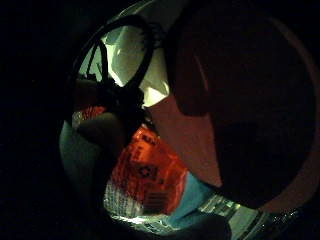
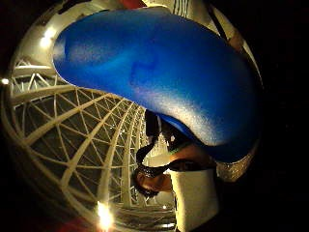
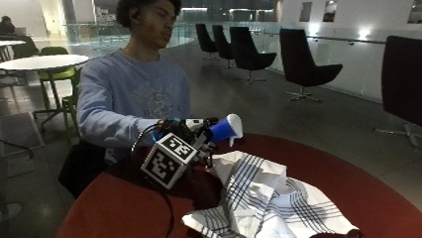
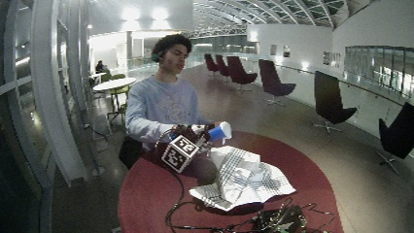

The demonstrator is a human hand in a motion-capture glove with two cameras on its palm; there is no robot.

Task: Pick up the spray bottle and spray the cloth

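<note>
A person sits at a round, dark red tabletop (image 3: pixel 369 188), leaning slightly forward. The gloved right hand (image 3: pixel 188 136) is raised above the near side of the tabletop, and its grip is closed around the spray bottle (image 3: pixel 224 130), with the fingers curled about its neck and body. Only the blue-and-white head of the bottle shows past the hand in the outside view, and its nozzle end faces toward the cloth.

The cloth (image 3: pixel 270 198) is white with dark stripes. It lies crumpled in a loose heap on the tabletop, just beside and below the hand. One folded edge stands up close under the spray head, but I cannot tell whether the two touch.

From the thumb side of the palm, the blue top of the spray head (image 2: pixel 159 72) sits right against the hand and covers much of the view, with a latticed ceiling behind it. From the little-finger side, the bottle's orange label (image 1: pixel 147 175) lies close to the palm beside a curled finger (image 1: pixel 240 100).

In the wide view the same bottle (image 4: pixel 218 131) is held up over the cloth (image 4: pixel 246 182), and a tangle of dark cables (image 4: pixel 271 221) lies at the near edge of the tabletop. Black chairs (image 3: pixel 306 62) stand well apart along the far wall.
</note>
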